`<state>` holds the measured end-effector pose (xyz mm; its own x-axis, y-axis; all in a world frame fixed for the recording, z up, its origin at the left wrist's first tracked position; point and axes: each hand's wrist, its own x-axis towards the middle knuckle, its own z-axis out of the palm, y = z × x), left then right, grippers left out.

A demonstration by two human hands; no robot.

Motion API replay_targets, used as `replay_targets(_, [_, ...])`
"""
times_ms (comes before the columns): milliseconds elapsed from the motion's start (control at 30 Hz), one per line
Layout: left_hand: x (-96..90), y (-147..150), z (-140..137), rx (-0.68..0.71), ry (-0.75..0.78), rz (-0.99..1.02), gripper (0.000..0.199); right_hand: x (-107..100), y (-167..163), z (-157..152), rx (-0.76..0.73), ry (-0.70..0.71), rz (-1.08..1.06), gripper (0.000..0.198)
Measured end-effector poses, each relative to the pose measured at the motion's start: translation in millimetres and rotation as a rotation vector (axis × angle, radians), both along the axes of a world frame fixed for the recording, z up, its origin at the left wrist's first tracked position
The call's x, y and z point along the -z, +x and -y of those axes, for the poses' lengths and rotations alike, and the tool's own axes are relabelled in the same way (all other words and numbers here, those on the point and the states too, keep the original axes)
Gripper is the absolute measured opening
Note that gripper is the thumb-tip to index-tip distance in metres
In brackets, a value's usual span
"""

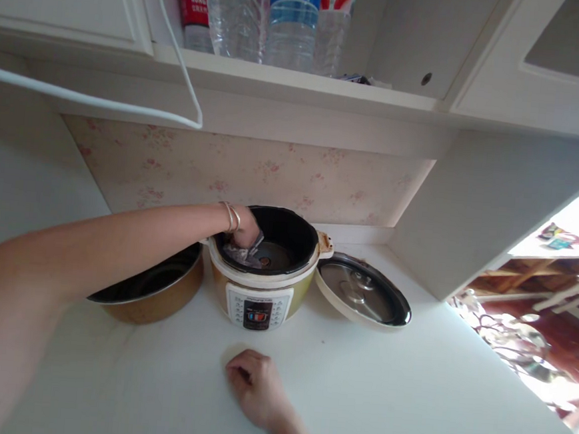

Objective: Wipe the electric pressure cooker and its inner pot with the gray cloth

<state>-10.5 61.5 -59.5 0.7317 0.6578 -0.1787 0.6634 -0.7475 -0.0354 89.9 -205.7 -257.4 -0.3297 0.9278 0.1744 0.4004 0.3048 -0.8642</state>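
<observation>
My left hand (pixel 246 230), with bracelets at the wrist, reaches down into the open electric cooker (pixel 258 308). Its fingers are closed on a grey cloth (pixel 246 255), which lies against the inside of the cooker's dark well (pixel 288 233). Part of the fingers is hidden by the cloth. In front of the cooker, my right hand (pixel 259 385) rests on the white counter (pixel 356 389), loosely curled into a fist with nothing visible in it. A gold-brown inner pot (pixel 158 293) with a dark inside stands left of the cooker, partly behind my left forearm.
The cooker's round lid (pixel 358 293) lies underside up to the right. Overhead, a shelf (pixel 280 79) holds several plastic bottles (pixel 291 30), and a white cable (pixel 128 102) hangs before it. A side panel (pixel 475 205) bounds the counter at right.
</observation>
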Motion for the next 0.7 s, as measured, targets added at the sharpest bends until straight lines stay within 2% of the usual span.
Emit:
replay_targets(33, [-5.5,-1.0,6.4,-0.048,-0.143,-0.033,0.012,-0.1,-0.4,-0.3,-0.003,-0.001,0.004,0.024])
replay_targets(100, [-17.3,1.7,23.1,-0.175,-0.541,-0.098,0.021,-0.1,-1.1,-0.7,-0.003,-0.002,0.010,0.023])
replay_targets(167, [-26.0,9.3,41.9,-0.270,-0.887,-0.066,0.026,0.0,-1.6,-0.7,0.001,-0.003,0.015,0.023])
replay_targets(233, [-27.0,21.2,58.2,-0.286,-1.022,0.127,0.025,-0.1,-2.0,-0.3,0.005,-0.003,0.018,0.023])
replay_targets(333, [-13.6,47.5,70.7,-0.337,-1.001,0.577,0.017,-0.7,-2.1,0.0,0.010,-0.005,0.020,0.022])
replay_targets(433, [4.1,79.0,70.6,-0.479,-0.807,0.850,0.016,-1.2,-1.7,-0.3,0.016,0.002,0.017,0.022])
replay_targets(500, [10.1,95.4,68.4,-0.535,-0.702,0.872,0.018,-1.1,-1.4,-0.4,0.021,0.014,0.008,0.023])
replay_targets(600, [7.3,99.8,67.3,-0.536,-0.676,0.816,0.013,-0.3,-1.2,-0.1,0.021,0.020,0.000,0.023])
replay_targets(700, [-2.1,77.9,68.0,-0.382,-0.726,0.660,0.015,0.7,-1.6,0.3,0.014,0.016,0.002,0.024])
